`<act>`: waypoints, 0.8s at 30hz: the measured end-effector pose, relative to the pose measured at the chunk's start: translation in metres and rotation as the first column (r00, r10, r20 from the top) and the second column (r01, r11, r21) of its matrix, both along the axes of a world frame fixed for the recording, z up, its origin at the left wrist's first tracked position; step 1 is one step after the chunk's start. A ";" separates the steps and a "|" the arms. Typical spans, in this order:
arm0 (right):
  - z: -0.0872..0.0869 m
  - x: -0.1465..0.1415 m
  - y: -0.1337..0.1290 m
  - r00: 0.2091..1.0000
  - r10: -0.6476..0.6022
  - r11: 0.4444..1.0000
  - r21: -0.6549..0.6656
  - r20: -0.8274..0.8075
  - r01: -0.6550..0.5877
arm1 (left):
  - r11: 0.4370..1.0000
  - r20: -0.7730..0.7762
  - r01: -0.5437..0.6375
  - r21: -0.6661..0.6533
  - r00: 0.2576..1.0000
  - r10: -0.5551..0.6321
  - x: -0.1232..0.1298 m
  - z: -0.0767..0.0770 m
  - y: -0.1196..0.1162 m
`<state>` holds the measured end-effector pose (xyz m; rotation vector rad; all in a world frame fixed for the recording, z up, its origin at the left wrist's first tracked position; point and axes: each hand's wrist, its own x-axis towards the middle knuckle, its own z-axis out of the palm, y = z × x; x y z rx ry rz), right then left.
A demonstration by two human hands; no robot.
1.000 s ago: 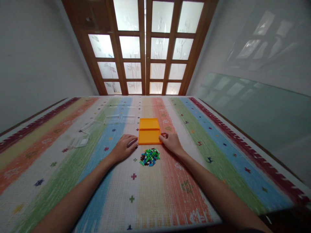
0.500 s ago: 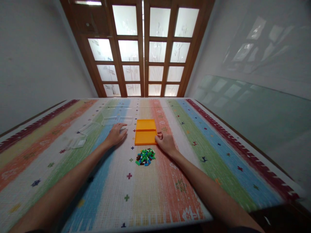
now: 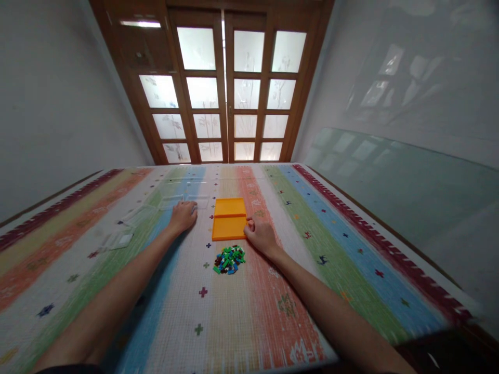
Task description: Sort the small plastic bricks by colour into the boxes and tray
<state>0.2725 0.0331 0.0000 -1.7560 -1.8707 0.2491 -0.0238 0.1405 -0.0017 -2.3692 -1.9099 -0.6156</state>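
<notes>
Out goes my left hand [image 3: 184, 216], away from the orange tray's [image 3: 228, 228] left side and up to the pair of clear trays [image 3: 201, 200] towards the far edge of the tabletop [image 3: 179, 332]! Its fingers curl beside their near rims; whether they're touching or gripping, I can't tell. Clamped by thumb and fingers on the orange tray's right side, close to its near corner: my right hand [image 3: 261, 236]. Those clear trays lie just past my left fingertips, much nearer that hand. The orange tray's long axis looks to run near edge to far edge, a ridge crossing its middle. Thin, see-through walls over there; opaque, shallow, square-cornered plastic here; nearer me, a heap of tiny bricks [image 3: 230, 259], green, blue and brown, on coarse-woven striped cloth [image 3: 304, 332].
</notes>
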 end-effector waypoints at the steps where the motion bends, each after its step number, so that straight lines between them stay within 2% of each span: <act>1: 0.001 0.000 0.000 1.000 -0.001 1.000 -0.005 0.004 0.001 | 1.000 0.000 0.000 -0.003 1.000 0.000 0.000 0.000 -0.002; 7: 0.003 0.000 -0.002 1.000 -0.006 1.000 -0.024 0.008 0.006 | 0.997 0.065 0.065 0.037 0.996 -0.067 -0.002 0.000 -0.015; 14: -0.005 -0.001 0.000 1.000 0.000 1.000 0.011 -0.031 0.000 | 0.962 0.165 0.166 0.219 0.965 -0.204 -0.009 0.002 -0.051; 20: -0.014 0.004 0.001 0.984 0.114 0.982 0.165 -0.137 -0.091 | 0.872 0.182 0.261 0.414 0.915 -0.360 0.004 0.017 -0.086; 24: -0.016 0.007 -0.002 0.918 0.296 0.916 0.350 -0.265 -0.195 | 0.792 0.153 0.348 0.501 0.865 -0.477 0.022 0.024 -0.109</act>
